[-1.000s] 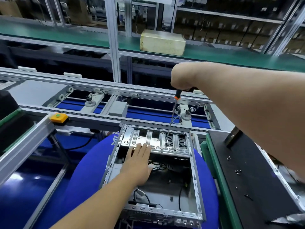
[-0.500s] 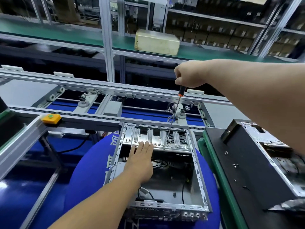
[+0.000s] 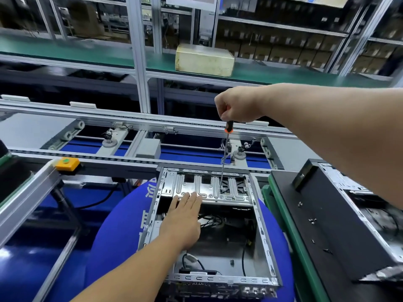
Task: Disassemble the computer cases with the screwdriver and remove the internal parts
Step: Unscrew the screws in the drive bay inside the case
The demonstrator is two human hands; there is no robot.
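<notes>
An open metal computer case [image 3: 265, 236] lies on a blue round seat in front of me, with cables inside it. A silver drive bracket [image 3: 209, 189] spans its far end. My right hand [image 3: 236, 104] grips the black and orange handle of a long screwdriver [image 3: 224, 158] held nearly upright. The tip rests on the bracket's right part. My left hand [image 3: 184, 221] lies flat, fingers together, with the fingertips pressing on the bracket's near edge.
A second computer case [image 3: 357, 205] lies on a black mat [image 3: 305, 225] at the right, with several loose screws [image 3: 311, 221] beside it. A conveyor frame [image 3: 130, 120] runs across behind. An orange button box [image 3: 67, 164] sits at the left. A yellowed box [image 3: 205, 59] stands on the green shelf.
The view has shifted slightly. My right hand with the screwdriver has moved a little to the right and stands more upright. My left hand stays on the bracket.
</notes>
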